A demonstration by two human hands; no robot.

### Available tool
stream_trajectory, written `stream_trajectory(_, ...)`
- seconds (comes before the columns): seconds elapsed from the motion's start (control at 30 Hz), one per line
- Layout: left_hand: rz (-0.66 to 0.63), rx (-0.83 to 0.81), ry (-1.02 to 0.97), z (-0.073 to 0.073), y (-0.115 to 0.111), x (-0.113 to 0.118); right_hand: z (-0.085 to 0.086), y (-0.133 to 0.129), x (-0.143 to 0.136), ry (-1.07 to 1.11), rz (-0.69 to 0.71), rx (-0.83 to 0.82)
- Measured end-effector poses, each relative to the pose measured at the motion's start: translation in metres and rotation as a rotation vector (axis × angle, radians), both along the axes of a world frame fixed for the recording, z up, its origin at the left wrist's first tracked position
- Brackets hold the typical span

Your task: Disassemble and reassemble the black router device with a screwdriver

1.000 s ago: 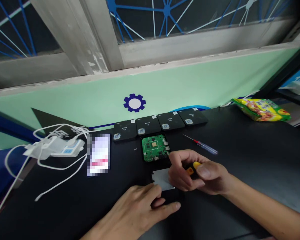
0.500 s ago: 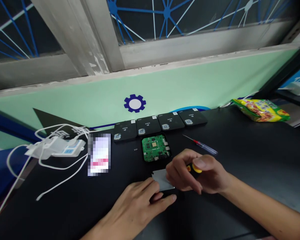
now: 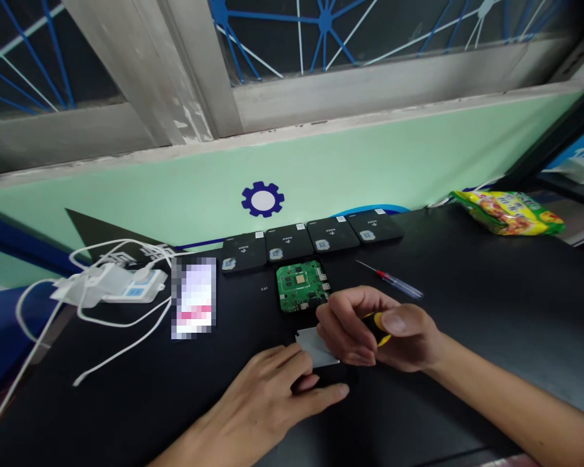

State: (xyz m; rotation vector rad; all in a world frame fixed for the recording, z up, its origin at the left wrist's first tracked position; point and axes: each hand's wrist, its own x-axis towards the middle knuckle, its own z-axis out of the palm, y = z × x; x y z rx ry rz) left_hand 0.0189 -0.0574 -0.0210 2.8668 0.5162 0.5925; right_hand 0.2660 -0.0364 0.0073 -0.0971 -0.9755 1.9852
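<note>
A thin silver metal plate lies on the dark table in front of me. My left hand is curled over its left edge, fingers bent onto it and thumb stretched out to the right. My right hand is closed around a yellow-and-black screwdriver over the plate's right side; the tip is hidden behind my fingers. Just beyond the plate, a green circuit board sits in a black square case. To the right of it rests another screwdriver with a clear handle and red collar.
Several black square boxes stand in a row along the wall. At left are a pixelated phone, a white power strip and loose white cables. Tiny screws lie near the case. A snack bag is at the far right.
The fingers of my right hand have drawn in around the screwdriver, and that hand has shifted slightly left. My left thumb reaches a little further right. The plate stays in place.
</note>
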Motion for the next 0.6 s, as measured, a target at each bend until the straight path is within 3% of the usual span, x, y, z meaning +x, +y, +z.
stream_trajectory(0.6,0.078,0.068,0.02,0.0004,0.0033,0.0007,-0.0055,-0.0014,0.0033,0.045,0.072,-0.054)
